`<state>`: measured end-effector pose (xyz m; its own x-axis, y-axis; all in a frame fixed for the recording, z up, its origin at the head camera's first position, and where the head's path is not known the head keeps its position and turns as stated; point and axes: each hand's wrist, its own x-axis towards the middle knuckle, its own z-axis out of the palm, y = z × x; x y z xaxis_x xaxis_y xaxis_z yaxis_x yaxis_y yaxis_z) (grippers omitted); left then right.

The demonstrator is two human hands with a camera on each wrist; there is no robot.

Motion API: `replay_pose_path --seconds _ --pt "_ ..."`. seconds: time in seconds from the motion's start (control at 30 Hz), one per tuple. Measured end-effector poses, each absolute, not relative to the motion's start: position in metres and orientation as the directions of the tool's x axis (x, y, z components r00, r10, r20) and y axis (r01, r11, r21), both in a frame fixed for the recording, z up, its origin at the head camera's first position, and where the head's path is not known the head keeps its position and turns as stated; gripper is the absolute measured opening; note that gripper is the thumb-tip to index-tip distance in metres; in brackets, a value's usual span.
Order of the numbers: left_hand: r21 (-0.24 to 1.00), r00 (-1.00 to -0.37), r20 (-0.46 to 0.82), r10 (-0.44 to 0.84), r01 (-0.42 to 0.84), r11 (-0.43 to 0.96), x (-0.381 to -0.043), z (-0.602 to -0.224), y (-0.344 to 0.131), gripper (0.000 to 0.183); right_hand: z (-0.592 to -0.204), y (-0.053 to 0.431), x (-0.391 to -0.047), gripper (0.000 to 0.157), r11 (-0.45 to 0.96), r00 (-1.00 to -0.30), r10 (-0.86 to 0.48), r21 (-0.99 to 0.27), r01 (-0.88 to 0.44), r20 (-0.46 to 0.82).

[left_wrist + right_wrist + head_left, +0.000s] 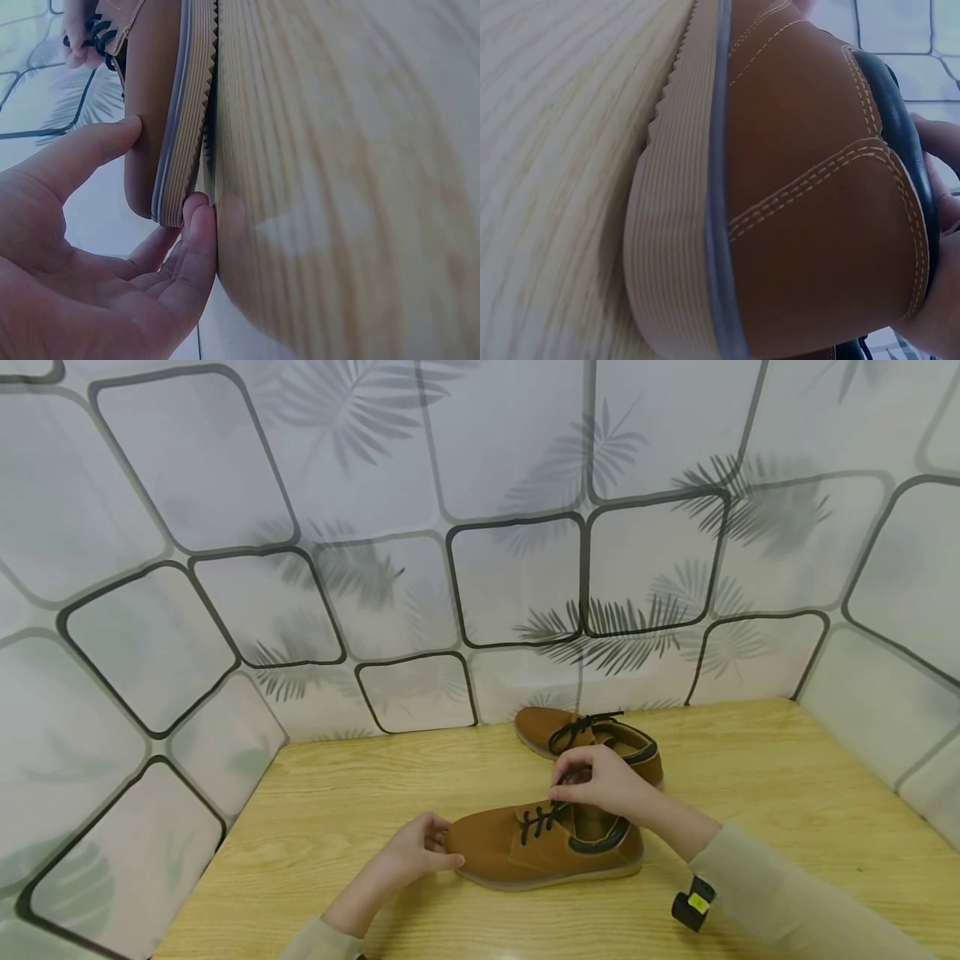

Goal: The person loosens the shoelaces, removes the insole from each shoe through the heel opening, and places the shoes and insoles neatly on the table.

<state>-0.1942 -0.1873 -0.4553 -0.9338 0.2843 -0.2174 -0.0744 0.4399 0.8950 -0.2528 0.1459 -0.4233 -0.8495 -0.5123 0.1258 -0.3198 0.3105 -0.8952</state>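
Head view: pinching lace (555, 812) atop near shoe (543, 852) with right hand (603, 783), toe (472, 845) with left hand (414, 852); likely lacing, next needs steady holding.

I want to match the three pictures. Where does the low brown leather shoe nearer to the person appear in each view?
Head: lower middle, the near low brown leather shoe.
Left wrist: upper left, its toe downward.
Right wrist: centre and right, its heel downward.
Shared landmark: yellow wood-grain tabletop.
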Motion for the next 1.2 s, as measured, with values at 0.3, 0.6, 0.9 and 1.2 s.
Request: replay_pose_path --seconds 0.3,0.6,0.9,1.2 --pt "0.898 -0.935 -0.220 0.277 -0.083 0.433 -0.193 -0.455 -0.186 0.049 -0.422 0.152 -0.257 0.013 0.212 -0.860 -0.501 -0.951 -0.225 0.092" --pt "0.897 -0.934 -0.220 0.281 -0.081 0.434 -0.193 -0.455 -0.186 0.050 -0.427 0.161 -0.262 0.019 0.045 -0.865 -0.486 -0.984 -0.170 0.127" --pt "0.897 -0.931 -0.226 0.286 -0.084 0.435 -0.193 -0.455 -0.186 0.050 -0.425 0.163 -0.261 0.027 -0.095 -0.877 -0.462 -0.991 -0.099 0.132" --pt "0.892 -0.936 -0.212 0.282 -0.068 0.447 -0.194 -0.456 -0.188 0.051 -0.421 0.158 -0.261 0.016 0.052 -0.859 -0.496 -0.984 -0.173 0.125"
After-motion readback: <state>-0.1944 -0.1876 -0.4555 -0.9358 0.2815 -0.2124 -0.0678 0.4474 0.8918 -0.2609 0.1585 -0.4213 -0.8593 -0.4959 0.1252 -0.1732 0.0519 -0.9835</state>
